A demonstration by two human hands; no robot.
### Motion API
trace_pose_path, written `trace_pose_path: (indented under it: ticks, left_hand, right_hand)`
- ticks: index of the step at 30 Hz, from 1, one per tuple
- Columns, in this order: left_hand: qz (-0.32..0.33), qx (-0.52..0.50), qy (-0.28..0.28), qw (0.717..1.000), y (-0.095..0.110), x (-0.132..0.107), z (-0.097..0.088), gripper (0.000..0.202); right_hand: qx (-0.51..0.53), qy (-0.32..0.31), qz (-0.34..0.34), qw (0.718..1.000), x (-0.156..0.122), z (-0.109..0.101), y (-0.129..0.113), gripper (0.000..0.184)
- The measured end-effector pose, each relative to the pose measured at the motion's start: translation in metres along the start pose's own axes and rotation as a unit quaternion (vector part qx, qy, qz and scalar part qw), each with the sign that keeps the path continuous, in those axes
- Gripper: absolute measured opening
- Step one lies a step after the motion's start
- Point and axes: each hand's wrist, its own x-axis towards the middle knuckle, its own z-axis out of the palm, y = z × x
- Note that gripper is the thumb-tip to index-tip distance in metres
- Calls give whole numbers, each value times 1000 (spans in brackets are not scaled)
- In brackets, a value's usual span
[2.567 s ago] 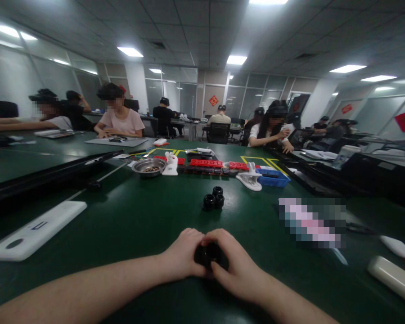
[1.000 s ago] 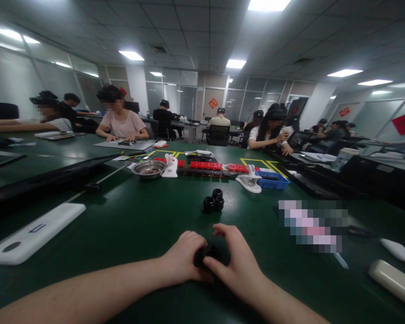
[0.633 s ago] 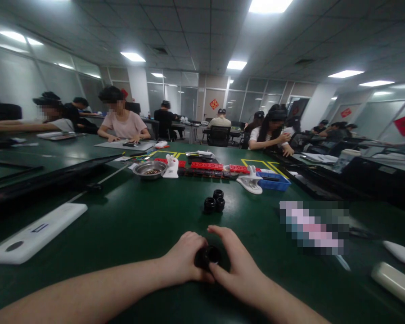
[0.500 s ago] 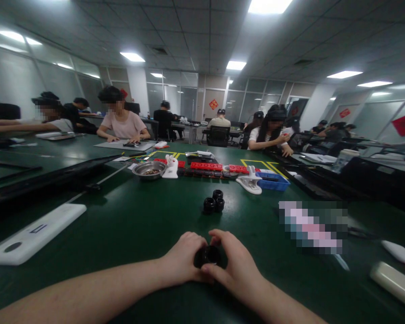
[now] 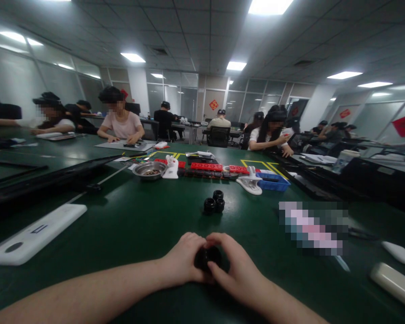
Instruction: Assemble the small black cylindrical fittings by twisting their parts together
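Low over the near part of the green table (image 5: 135, 225), a black round hollow part (image 5: 205, 254) sits between my two hands. My left hand (image 5: 185, 257) is closed around its left side. From the right, my right hand (image 5: 238, 261) curls about it, with the thumb at its near side and the fingers at its far side. My palms and fingers hide much of the part. Farther out, three black round hollow parts (image 5: 214, 203) of similar look stand clustered together.
A metal bowl (image 5: 149, 170) of small pieces, white clamps (image 5: 250, 182), a red-topped strip (image 5: 206, 167) and a blue tray (image 5: 272, 181) line the far side. A white slab (image 5: 37, 234) lies left; a cream block (image 5: 395, 285) lies right. Co-workers sit beyond.
My right thumb and fingers have shifted slightly around the black part, which is turned a little in my grip. My left hand has stayed nearly still.
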Motion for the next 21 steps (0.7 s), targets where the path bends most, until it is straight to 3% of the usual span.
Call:
trace_pose_path:
  ticks: [3,7,10,13,17,21]
  left_hand:
    - [-17,-1,1,1000,-1,-1,0,54]
    - [-14,24,8,1000,-3,1,3,51]
    - [-11,35,12,999,-3,3,4,52]
    - [7,15,5,1000,-3,2,3,51]
    - [5,0,9,1000,-3,0,1,52]
    - [-8,15,11,1000,-4,-1,3,49]
  right_hand:
    - [34,-7,-38,999,-1,-2,-1,56]
    - [-37,49,22,998,2,0,2,50]
    - [-74,42,60,995,4,2,3,50]
    - [-69,-7,7,998,3,0,1,49]
    - [-64,-38,-66,995,0,-3,-2,68]
    - [-91,31,9,995,2,1,-1,57]
